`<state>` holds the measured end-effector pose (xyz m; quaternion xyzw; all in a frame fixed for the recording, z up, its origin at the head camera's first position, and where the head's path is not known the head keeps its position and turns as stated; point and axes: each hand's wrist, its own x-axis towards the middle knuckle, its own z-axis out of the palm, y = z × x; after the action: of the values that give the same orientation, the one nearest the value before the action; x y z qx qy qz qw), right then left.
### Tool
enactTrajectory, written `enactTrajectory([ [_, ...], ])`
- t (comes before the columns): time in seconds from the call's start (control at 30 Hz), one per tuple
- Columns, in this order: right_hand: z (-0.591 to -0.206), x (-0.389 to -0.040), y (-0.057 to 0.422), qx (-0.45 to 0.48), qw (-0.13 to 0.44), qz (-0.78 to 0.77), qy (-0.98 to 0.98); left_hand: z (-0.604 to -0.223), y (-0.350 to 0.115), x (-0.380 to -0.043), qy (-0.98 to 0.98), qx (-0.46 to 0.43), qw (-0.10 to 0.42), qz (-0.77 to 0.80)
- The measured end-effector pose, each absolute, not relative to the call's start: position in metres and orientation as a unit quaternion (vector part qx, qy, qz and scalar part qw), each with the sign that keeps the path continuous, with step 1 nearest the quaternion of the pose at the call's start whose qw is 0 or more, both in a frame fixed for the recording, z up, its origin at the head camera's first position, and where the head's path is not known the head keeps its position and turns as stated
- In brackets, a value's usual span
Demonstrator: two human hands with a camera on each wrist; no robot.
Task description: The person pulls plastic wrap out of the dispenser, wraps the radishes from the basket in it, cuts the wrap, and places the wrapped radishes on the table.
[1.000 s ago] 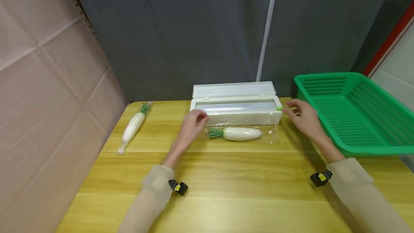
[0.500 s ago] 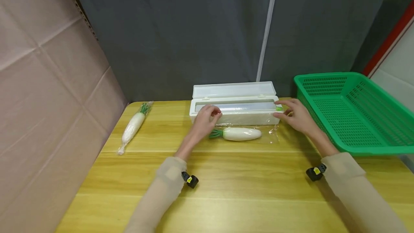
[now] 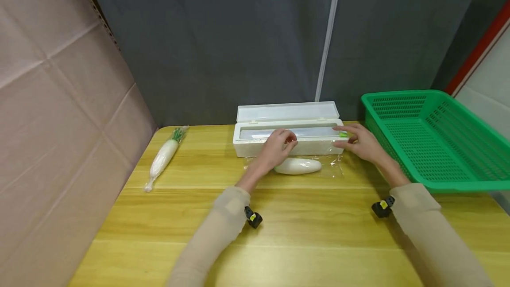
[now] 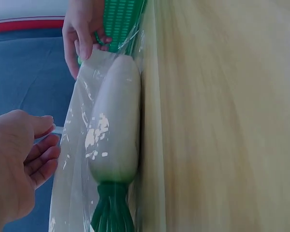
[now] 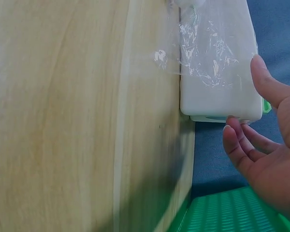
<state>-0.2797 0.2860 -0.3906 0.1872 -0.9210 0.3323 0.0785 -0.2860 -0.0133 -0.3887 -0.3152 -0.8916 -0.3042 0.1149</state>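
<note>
A white film dispenser box (image 3: pixel 249 149) stands at the table's back with its hinged lid (image 3: pixel 287 111) raised. Clear plastic film (image 3: pixel 332 171) hangs over its front and spreads onto the table around a white radish (image 3: pixel 303 166). My left hand (image 3: pixel 275 149) hovers by the box's front edge, fingers loosely bent with nothing between them; it hides the radish's green leaves (image 4: pixel 112 208) from the head view. Around the box's right end, near a green slider (image 3: pixel 343 134), my right hand (image 3: pixel 360 144) is spread, thumb apart from the fingers. Its fingertips are close to the box end; contact is unclear.
A second radish (image 3: pixel 164 157), wrapped in film, lies at the table's left. On the right stands a green slatted basket (image 3: pixel 470 185), close to my right forearm. A dark curtain (image 3: pixel 215 48) hangs behind the table.
My left hand has travelled rightward along the box front from its left end to near the middle. The right hand has moved slightly left, from beside the box end to around it.
</note>
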Motion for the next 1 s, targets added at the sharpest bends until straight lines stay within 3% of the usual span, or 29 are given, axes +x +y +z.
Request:
enactTrajectory([
  [0.37, -0.395, -0.285, 0.285, 0.171, 0.058, 0.329, -0.927, -0.38, 0.03, -0.291, -0.888, -0.351, 0.092, -0.281],
  [1.0, -0.392, -0.287, 0.289, 0.14, 0.039, 0.328, -0.933, -0.38, 0.098, -0.306, -0.898, -0.36, 0.104, -0.229],
])
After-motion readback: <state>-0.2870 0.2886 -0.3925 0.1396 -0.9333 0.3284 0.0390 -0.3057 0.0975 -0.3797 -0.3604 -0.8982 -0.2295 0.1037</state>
